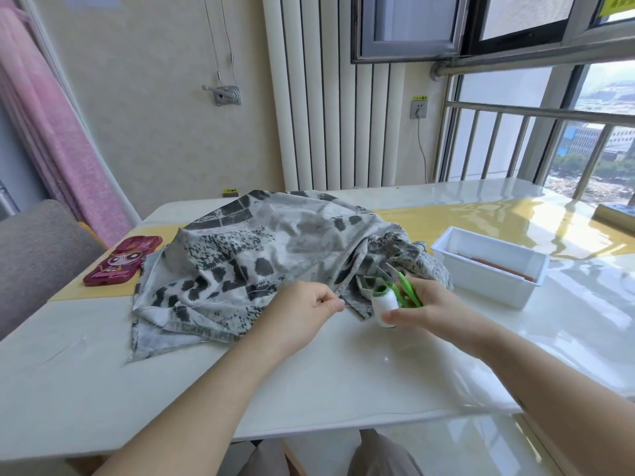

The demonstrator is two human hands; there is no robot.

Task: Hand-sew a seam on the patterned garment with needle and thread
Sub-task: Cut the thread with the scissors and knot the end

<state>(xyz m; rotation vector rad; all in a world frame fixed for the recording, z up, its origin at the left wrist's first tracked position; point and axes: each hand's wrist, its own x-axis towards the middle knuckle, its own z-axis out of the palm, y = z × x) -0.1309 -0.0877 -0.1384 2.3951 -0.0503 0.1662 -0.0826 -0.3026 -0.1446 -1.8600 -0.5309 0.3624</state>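
The patterned garment (275,242), grey-white with dark blotches and zigzag-edged patches, lies in a crumpled heap on the white surface (171,389), its near hem spread flat towards the person. Both bare arms reach in from the near edge and meet just in front of that hem.

The left grip (302,314) is clenched, thumb and forefinger pinching a fine white thread (354,306) at its right end; its knuckles sit against the garment's near edge. The thread runs in a short, nearly level line from this pinch across to the spool (385,304), so the two are close but apart.

The right grip (429,310) is grasping the spool, white with a green core, tilted with its open end up and away, thumb laid along its lower side. The same grip also holds green thread snips (407,292), whose metal blades point up and left over the bunched right side of the garment.

Whether a needle is on the thread is too small to tell.

A pink phone case (123,264) lies left of the garment, and a white tray (488,283) stands to the right, near the right grip
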